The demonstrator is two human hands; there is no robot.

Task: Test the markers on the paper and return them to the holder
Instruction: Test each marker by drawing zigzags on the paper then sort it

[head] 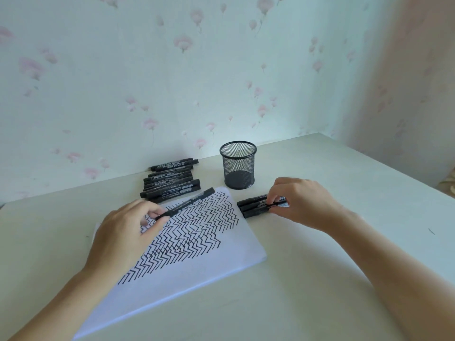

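A white sheet of paper (187, 271) covered in black zigzag lines lies on the table. My left hand (123, 232) holds one black marker (189, 203) by its lower end, slanting over the paper's top edge. My right hand (300, 203) pinches a small group of black markers (253, 206) lying on the table just right of the paper. A black mesh holder (238, 164) stands upright behind them, with no markers showing inside it. A pile of several black markers (171, 179) lies at the back, left of the holder.
The pale table (320, 279) meets a flowered wall (172, 70) at the back and a side wall at the right. A small dark mark (431, 231) sits on the table at the right.
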